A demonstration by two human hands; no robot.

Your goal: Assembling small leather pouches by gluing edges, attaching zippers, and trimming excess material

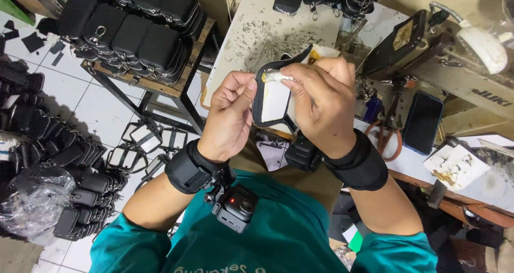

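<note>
Nearest: small camera [236, 207] strapped at left wrist, black wristbands on both arms. Left hand [229, 115], fingers closed on edge of black zippered pouch panel [272, 99], held in air above near edge of bench [267, 32]. Right hand [321, 101], fingers pinched on small white applicator [277, 77] touching panel's top edge. Beyond: glue-stained bench top. Far left: finished black pouches [134, 32] stacked on rack.

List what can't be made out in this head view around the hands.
- Tip of the small white applicator: hidden by the right hand, head view.
- Near edge of the black zip frame: covered by the left hand.
- Sewing machine: cut off by the right edge.
- Stacked black pouches: top row cut off by the upper edge.
</note>
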